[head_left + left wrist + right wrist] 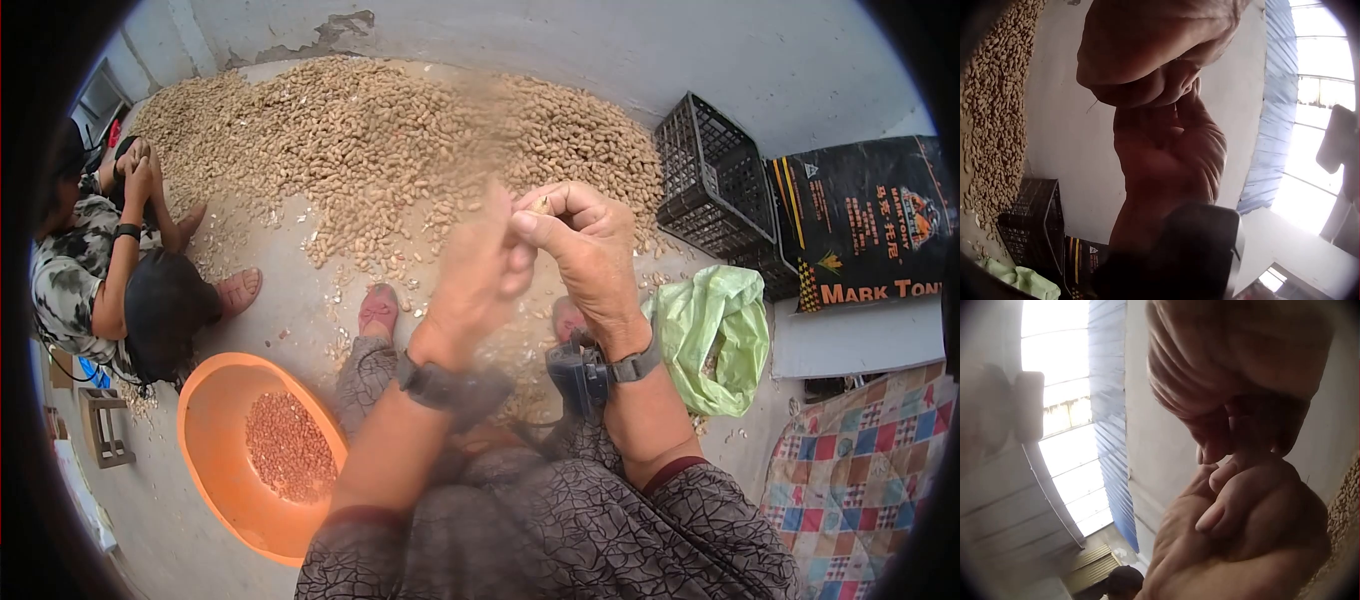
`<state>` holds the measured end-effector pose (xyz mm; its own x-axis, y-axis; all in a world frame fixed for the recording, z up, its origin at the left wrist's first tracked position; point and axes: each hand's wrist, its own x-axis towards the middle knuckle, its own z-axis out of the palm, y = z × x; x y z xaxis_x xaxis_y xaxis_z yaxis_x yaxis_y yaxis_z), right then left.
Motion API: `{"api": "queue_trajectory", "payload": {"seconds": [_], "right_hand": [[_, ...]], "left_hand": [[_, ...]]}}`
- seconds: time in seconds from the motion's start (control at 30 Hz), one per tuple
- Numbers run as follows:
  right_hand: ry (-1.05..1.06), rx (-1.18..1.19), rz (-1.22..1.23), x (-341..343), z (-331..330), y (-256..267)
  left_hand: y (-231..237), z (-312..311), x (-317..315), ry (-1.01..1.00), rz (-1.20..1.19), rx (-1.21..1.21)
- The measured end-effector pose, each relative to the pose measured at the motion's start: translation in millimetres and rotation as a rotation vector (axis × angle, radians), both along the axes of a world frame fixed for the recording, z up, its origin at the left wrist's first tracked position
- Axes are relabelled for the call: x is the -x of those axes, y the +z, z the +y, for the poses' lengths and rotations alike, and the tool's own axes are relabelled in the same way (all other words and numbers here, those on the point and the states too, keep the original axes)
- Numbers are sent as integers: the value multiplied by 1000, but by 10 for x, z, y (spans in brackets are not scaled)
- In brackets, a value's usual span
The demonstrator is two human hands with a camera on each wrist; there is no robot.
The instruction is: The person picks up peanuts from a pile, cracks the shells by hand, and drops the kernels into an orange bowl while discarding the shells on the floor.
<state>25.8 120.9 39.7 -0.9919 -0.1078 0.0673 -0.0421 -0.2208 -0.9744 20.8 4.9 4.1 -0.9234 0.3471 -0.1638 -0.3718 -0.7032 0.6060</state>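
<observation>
Between thumb and index finger, my right hand (597, 245) pinches a small tan peanut (541, 205) in the head view. My left hand (472, 275) meets it from the left, motion-blurred, its fingertips right at the peanut. In the left wrist view the curled left hand (1154, 56) sits above the right hand (1169, 147), and their fingertips come together. The right wrist view has the left hand (1241, 531) below with curled fingers, and the right hand (1241, 356) over it. Fingers hide the peanut in both wrist views.
A large heap of unshelled peanuts (370, 130) lies along the wall. Reddish kernels (290, 445) fill part of an orange basin (215, 480) at left. At right stand a green bag (735, 300), a black crate (715, 160) and a black sack (860, 220). Another person (85, 260) sits at left.
</observation>
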Motion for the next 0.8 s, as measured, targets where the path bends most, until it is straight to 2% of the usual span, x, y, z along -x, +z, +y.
{"api": "queue_trajectory", "payload": {"seconds": [0.07,0.1,0.17,0.2,0.27,0.43,0.8], "right_hand": [[-105,-180,127,47,15,-82],[-105,-180,126,70,25,-148],[-246,-420,350,105,42,-268],[-245,-419,347,100,36,-244],[-318,-631,633,85,7,-170],[-344,-658,721,98,-31,-205],[-328,-708,785,107,-28,-191]], "left_hand": [[23,-34,4,8,0,34],[32,-50,5,-7,0,76],[29,-60,14,-22,-3,119],[21,-58,23,-4,4,180],[10,-65,35,13,10,242],[47,-82,32,-18,88,346],[24,-56,16,41,119,384]]}}
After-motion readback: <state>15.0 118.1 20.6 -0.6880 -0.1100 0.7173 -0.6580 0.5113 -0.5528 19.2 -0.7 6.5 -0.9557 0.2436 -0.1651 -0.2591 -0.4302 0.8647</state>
